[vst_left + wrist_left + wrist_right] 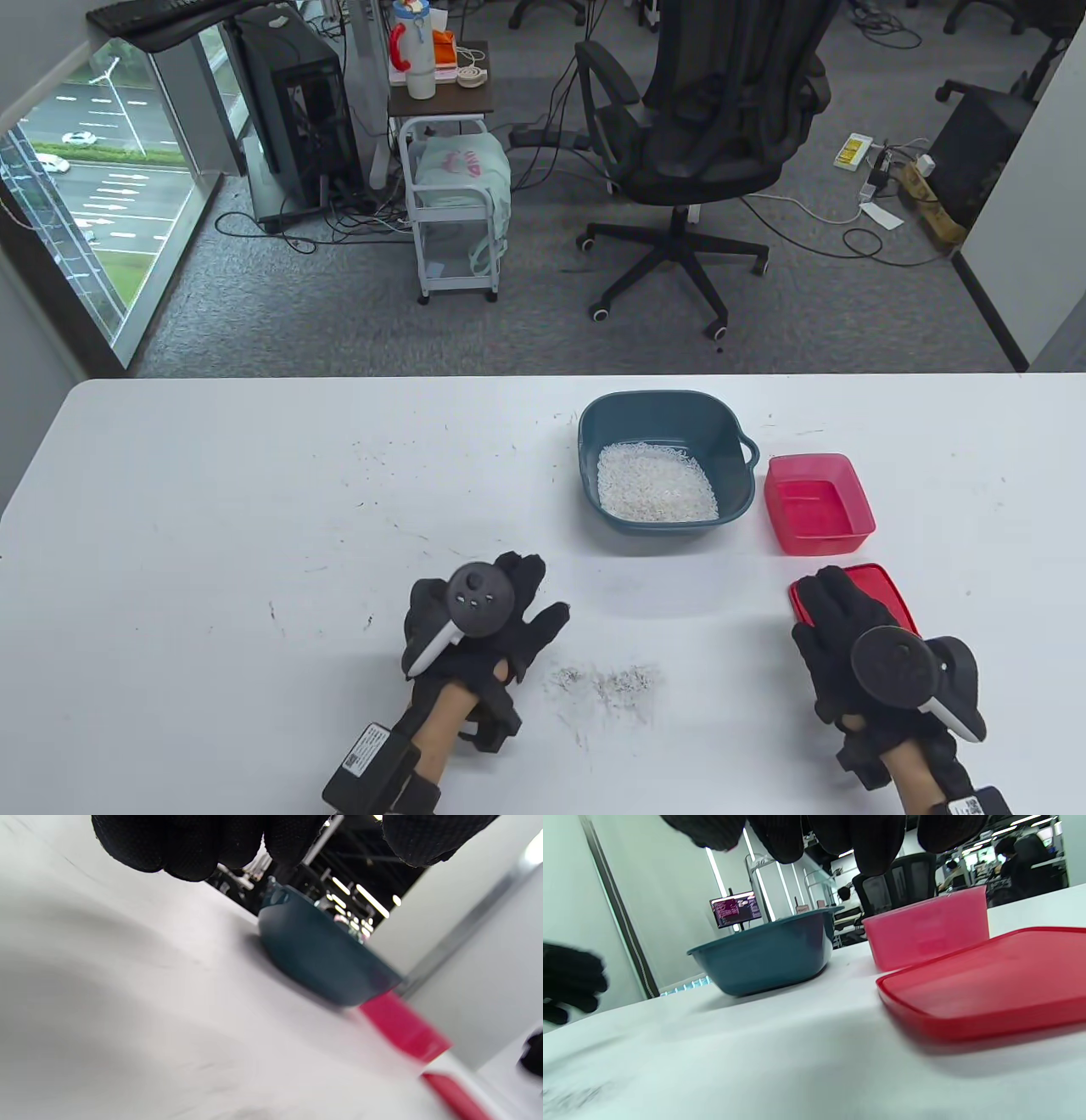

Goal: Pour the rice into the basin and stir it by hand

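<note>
A dark teal basin [738, 475] [314, 955] [768, 957] sits on the white table with a heap of white rice [655, 482] inside. To its right stands a pink plastic container [816, 503] [927, 931], with no rice in it. Its red lid [882, 594] [992, 984] lies flat nearer the front edge. My right hand [836, 624] hovers over or rests on the lid's left part, fingers relaxed and holding nothing. My left hand [517, 607] lies low over the table in front of the basin, fingers spread and relaxed, holding nothing.
Dark smudges and specks [611, 679] mark the table between my hands. Beyond the table's far edge stand an office chair [704, 127] and a small white cart [454, 204]. The table's left half holds only faint marks.
</note>
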### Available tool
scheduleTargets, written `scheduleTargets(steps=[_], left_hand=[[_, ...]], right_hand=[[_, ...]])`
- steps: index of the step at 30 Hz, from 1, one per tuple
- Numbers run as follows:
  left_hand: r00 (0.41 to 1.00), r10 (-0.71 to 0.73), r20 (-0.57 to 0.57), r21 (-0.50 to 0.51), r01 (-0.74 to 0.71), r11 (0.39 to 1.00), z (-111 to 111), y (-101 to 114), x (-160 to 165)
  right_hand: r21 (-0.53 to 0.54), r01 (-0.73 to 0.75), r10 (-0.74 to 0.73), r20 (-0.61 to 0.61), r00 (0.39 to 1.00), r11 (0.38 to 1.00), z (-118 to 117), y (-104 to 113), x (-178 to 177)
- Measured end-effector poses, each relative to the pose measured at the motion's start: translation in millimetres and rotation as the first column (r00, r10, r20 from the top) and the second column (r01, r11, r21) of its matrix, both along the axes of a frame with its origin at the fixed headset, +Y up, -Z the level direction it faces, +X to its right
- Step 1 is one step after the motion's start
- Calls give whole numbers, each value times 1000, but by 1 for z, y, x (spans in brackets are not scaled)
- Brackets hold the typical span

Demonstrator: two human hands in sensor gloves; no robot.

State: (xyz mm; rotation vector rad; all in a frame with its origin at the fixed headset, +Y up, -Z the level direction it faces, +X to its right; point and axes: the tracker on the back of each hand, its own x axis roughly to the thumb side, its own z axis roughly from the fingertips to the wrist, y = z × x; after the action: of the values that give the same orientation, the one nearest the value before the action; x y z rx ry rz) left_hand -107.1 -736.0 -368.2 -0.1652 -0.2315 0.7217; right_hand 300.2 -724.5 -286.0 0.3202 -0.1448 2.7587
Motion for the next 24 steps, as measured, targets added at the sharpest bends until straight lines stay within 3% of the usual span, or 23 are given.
scheduleTargets(steps=[2, 6, 13, 19, 24], left_hand=[[997, 60, -56, 2, -60, 998, -24, 11, 7], [982, -16, -190, 55, 27, 998, -75, 21, 22], [934, 37, -357, -135, -90, 987, -148, -7, 47], [924, 10, -382, -206, -96, 974, -180, -17, 55], [950, -18, -313, -240, -61, 969, -187, -21, 61]], right_hand=[[22, -14, 14, -2, 1000, 1000, 2, 0, -1], [31, -4, 5, -16, 1000, 1000, 7, 1, -2], [6, 16, -16, -43, 999, 1000, 11, 0, -7], [5, 62, -62, -28, 998, 998, 12, 2, 0], [-23, 61, -62, -32, 998, 998, 9, -2, 0]])
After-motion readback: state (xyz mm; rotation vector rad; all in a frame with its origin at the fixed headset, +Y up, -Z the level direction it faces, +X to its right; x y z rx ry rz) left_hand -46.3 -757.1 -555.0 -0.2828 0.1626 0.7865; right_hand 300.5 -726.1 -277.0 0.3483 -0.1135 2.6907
